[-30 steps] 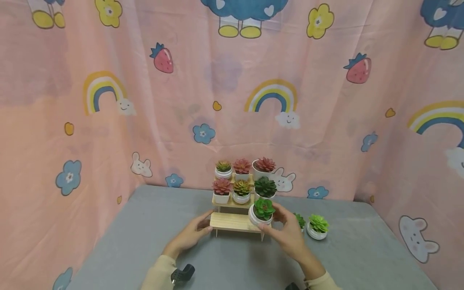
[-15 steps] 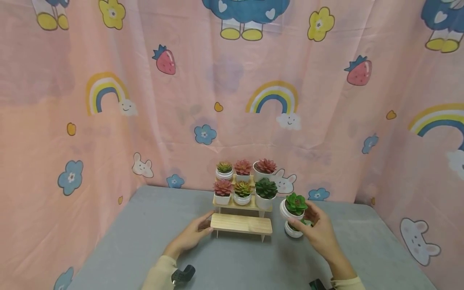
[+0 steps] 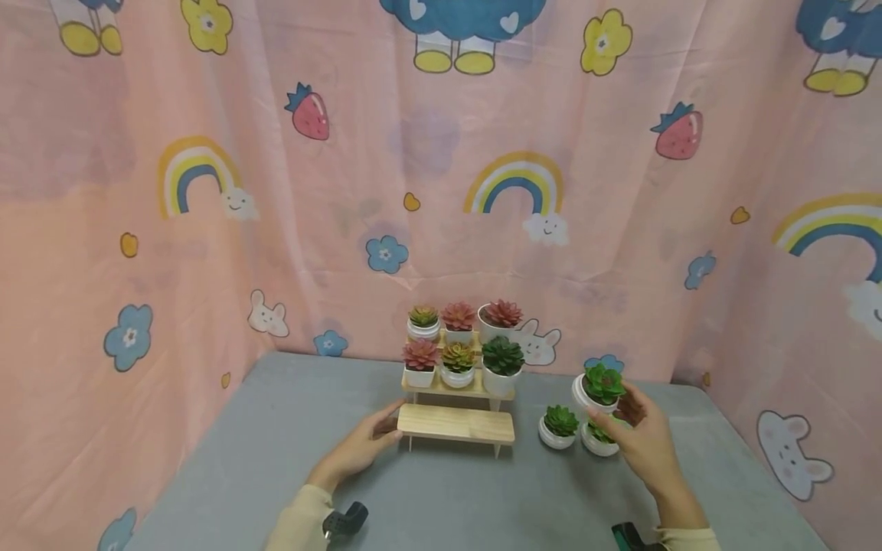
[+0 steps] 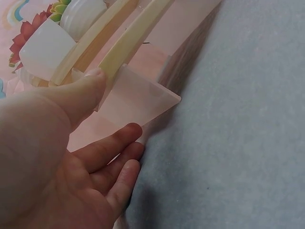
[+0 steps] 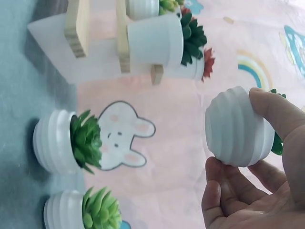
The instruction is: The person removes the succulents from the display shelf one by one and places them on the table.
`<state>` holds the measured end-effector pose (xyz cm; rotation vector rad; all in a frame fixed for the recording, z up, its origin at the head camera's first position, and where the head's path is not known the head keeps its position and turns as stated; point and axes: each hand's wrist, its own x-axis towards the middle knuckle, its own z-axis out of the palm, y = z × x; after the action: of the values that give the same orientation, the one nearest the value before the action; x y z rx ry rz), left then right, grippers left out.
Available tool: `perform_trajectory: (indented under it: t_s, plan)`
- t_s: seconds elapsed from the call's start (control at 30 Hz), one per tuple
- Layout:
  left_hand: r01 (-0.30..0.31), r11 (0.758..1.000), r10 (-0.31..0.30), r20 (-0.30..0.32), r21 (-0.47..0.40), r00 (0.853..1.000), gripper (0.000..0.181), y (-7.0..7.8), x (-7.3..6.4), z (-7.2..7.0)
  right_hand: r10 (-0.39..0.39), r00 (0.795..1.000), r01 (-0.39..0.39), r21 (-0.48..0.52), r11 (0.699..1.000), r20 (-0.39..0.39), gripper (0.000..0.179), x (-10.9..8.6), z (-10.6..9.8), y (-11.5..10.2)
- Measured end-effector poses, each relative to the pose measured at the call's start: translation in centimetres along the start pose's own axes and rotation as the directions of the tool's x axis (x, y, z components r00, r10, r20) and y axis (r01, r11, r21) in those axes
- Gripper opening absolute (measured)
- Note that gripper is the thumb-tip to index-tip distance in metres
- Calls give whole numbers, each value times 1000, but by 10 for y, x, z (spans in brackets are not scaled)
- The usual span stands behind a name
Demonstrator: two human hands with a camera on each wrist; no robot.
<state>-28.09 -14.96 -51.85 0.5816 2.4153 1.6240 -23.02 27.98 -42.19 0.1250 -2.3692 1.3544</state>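
My right hand (image 3: 644,440) grips a potted green succulent (image 3: 596,390) by its ribbed white pot, raised above the table. In the right wrist view, thumb and fingers pinch the pot (image 5: 238,126) from both sides. Below it stand two more small potted succulents, a dark green one (image 3: 558,426) and a light green one (image 3: 601,440), the latter partly covered. My left hand (image 3: 354,451) rests at the left end of a stepped wooden stand (image 3: 455,423). In the left wrist view its thumb touches the step's edge; the relaxed fingers lie beside the clear side panel (image 4: 138,95).
Red, yellow-green and dark green succulents in white pots fill the stand's two upper steps, including a dark green one (image 3: 503,363) on the middle step. The lowest step is bare wood. A pink patterned curtain (image 3: 441,252) hangs behind the grey table (image 3: 296,413).
My right hand has carried the potted succulent off the lowest step and to the right, over the two pots on the table. The left hand has stayed at the stand.
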Motion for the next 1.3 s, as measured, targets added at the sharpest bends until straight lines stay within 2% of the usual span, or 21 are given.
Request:
perform_trajectory:
  t_s: [0.37, 0.57, 0.8, 0.93, 1.13, 1.3]
  plan:
    - [10, 999, -10, 15, 36, 1000, 62, -4, 0, -2, 91, 993, -96, -67, 993, -73, 68, 2, -13, 28]
    - [28, 998, -28, -4, 54, 1000, 60, -2, 2, -3, 111, 988, -125, -126, 984, -109, 72, 6, -21, 43]
    - [35, 998, -35, -5, 49, 999, 60, -3, 2, -2, 188, 971, -210, -152, 966, -149, 76, 7, -32, 56]
    - [40, 998, -39, -4, 47, 999, 60, -3, 1, -1, 237, 959, -262, -167, 951, -154, 80, 6, -36, 62]
    - [38, 998, -38, -4, 41, 999, 61, -1, 1, -1, 225, 962, -251, -181, 951, -153, 79, 8, -37, 72]
    - [46, 998, -46, -3, 40, 999, 60, 1, 1, -1, 268, 951, -293, -175, 940, -154, 76, 7, -37, 81]
